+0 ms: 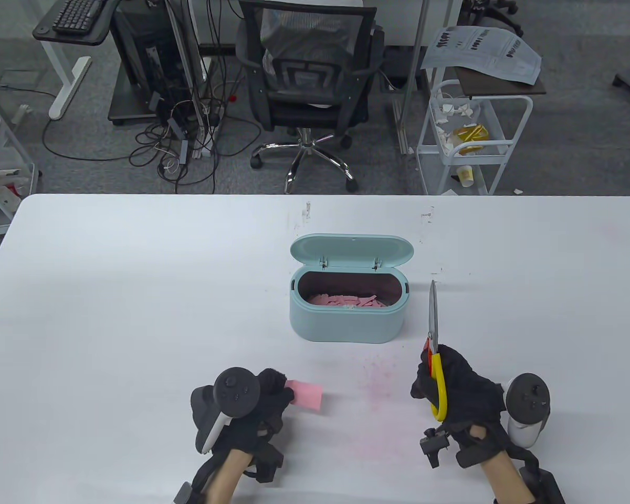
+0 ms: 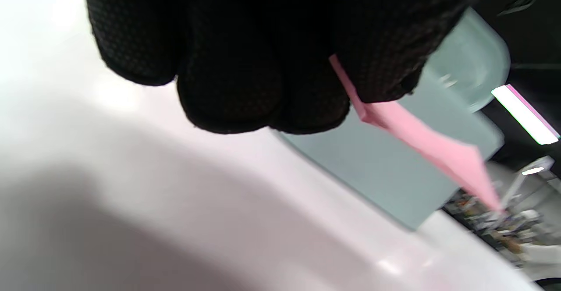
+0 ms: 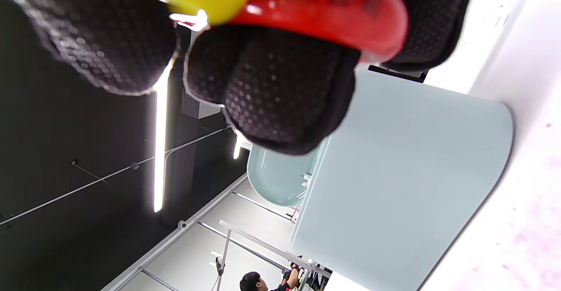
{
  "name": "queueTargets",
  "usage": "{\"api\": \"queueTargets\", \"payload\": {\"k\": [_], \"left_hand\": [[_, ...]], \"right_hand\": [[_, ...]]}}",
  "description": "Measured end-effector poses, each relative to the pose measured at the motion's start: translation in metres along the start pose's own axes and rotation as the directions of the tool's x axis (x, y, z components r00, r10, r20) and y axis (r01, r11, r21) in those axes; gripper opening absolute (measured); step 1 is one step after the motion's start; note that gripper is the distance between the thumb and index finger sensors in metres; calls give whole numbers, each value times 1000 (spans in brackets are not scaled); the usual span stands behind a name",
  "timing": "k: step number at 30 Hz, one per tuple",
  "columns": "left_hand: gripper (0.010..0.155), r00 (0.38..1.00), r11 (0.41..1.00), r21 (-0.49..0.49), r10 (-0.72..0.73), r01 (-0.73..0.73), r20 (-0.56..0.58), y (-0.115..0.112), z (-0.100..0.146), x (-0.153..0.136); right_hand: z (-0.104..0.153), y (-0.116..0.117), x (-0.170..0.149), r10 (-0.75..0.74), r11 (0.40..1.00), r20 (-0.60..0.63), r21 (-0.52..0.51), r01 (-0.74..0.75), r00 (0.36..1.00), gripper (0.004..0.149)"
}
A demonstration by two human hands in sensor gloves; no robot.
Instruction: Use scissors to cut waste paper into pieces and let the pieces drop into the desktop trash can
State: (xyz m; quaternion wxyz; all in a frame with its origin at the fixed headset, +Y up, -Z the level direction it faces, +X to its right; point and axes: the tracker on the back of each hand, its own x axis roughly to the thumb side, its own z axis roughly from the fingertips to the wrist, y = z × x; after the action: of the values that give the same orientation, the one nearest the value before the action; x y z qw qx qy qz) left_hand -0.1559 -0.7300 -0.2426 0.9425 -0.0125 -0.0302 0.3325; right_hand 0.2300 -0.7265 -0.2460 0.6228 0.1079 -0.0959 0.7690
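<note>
A pale teal desktop trash can (image 1: 346,317) stands mid-table with its lid flipped open toward the back; pink paper pieces (image 1: 346,301) lie inside. My left hand (image 1: 257,401), near the front edge left of the can, pinches a pink paper piece (image 1: 307,394) that sticks out to the right. In the left wrist view the pink paper (image 2: 420,140) juts from between the gloved fingers (image 2: 245,63) toward the can (image 2: 385,168). My right hand (image 1: 451,386) grips scissors (image 1: 433,336) with yellow and red handles, blades closed and pointing away, right of the can (image 3: 403,186).
Faint pink dust (image 1: 383,404) stains the white table (image 1: 136,294) between my hands. Beyond the far edge stand an office chair (image 1: 310,89), a white wire cart (image 1: 472,136) and tangled cables on the floor.
</note>
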Motion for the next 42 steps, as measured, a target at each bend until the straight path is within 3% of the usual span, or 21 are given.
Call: {"api": "queueTargets", "payload": {"k": [6,11,18,28,34,42], "left_hand": [[39,990,981,162,90,-107,105,14,-18,35],[38,972,947,228,205,-227,114,17,-38,58],[37,962,919,294,229,-263,148,19,-72,83],[37,934,875,326,336,-357,121,3,-99,71],[37,962,899,342,254,-274,102,1,-101,73],[37,912,868,295,410,-400,29,-6,-110,55]], "right_hand": [[-2,0,-6,5,1000,-29,-2,-5,1000,70],[-2,0,-7,6,1000,-41,-3,-6,999,70],[-3,3,-13,10,1000,-71,8,-9,997,70],[-5,7,-29,-2,1000,-168,26,6,986,70],[-8,14,-38,-25,998,-234,45,36,972,70],[-15,22,-45,-43,996,-300,61,64,953,72]]}}
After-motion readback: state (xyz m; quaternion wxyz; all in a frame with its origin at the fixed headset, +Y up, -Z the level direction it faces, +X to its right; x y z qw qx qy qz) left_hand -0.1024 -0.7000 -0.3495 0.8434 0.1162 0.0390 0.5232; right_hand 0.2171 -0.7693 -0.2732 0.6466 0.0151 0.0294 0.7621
